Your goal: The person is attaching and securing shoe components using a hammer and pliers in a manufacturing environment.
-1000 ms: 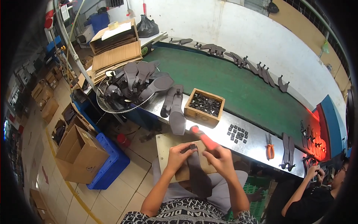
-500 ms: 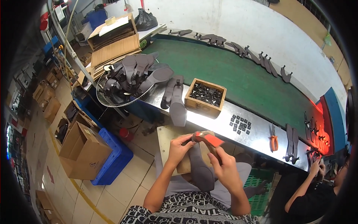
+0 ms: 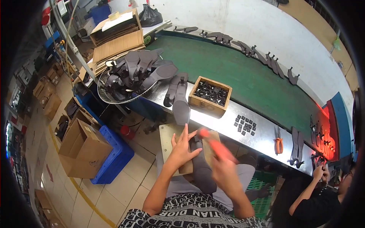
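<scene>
Left hand [image 3: 181, 149] open, fingers spread and raised, thumb against the dark shoe sole [image 3: 202, 171]; no full grip there. Sole sits just right of left hand, between the two hands, narrow heel end pointing away from the person, broad end toward the body. Right hand [image 3: 225, 173] closed round the red-orange handle of a hammer [image 3: 220, 149], motion-blurred; hammer head is ahead and left of right hand, by the sole's heel end, contact can't be told. Pale board [image 3: 165, 141] under and around left hand. Ahead of left hand, on the metal desk [image 3: 264, 138]: two more soles [image 3: 181, 108] side by side, toe of one near the fingertips; wooden box [image 3: 207, 107] full of small black pieces [image 3: 211, 94], ahead of both hands. Farther ahead and left of left hand, wire basket [image 3: 104, 95] heaped with soles [image 3: 148, 74]. Ahead and right of right hand, small black squares [image 3: 245, 125] in rough rows, then orange-handled pliers [image 3: 278, 145]. Green belt [image 3: 224, 72] beyond the desk. Well left of left hand, open carton [image 3: 81, 152] and blue crate [image 3: 114, 159]. Far right of right hand, a co-worker's hands [image 3: 321, 173].
</scene>
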A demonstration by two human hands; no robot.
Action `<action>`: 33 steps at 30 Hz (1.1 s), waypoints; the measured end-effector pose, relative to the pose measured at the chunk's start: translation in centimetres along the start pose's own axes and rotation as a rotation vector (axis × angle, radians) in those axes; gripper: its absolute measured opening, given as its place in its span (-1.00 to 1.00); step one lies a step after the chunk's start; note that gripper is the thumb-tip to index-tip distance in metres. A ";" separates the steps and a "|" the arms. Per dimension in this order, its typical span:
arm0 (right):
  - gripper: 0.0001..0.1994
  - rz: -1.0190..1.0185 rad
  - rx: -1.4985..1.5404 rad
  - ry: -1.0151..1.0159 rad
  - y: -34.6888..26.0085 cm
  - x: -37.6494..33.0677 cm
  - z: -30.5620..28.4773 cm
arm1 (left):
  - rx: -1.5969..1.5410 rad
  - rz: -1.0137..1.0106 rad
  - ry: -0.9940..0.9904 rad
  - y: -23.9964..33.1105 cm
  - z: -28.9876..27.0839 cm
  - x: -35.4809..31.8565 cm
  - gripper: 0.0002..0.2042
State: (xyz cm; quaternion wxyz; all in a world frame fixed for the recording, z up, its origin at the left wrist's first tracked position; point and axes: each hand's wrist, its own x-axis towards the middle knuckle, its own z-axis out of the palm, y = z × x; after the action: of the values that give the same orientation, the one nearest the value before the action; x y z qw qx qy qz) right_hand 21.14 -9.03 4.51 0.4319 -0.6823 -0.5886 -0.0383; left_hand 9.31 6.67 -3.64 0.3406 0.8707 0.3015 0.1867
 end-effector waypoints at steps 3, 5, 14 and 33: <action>-0.82 0.261 0.315 -0.065 0.0 1.4 1.6 | -0.004 -0.031 -0.003 -1.4 1.0 -0.2 0.09; -0.75 0.210 0.210 -0.057 -1.8 1.3 -1.4 | -0.007 -0.066 -0.033 -0.7 0.3 -0.2 0.04; -0.58 0.118 0.675 0.295 -4.1 0.6 -5.2 | 0.008 -0.026 -0.002 0.0 -0.1 0.1 -0.19; -0.59 0.271 -0.053 -0.253 3.0 -0.9 1.4 | -0.573 0.125 -0.169 9.2 -7.2 -8.1 -0.78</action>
State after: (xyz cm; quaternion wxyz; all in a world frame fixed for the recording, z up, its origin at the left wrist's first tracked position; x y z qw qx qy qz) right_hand 22.73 -8.66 1.51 0.3376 -0.7659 -0.5396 0.0909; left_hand 3.08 -0.53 6.87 0.5842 0.7684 0.1533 0.2118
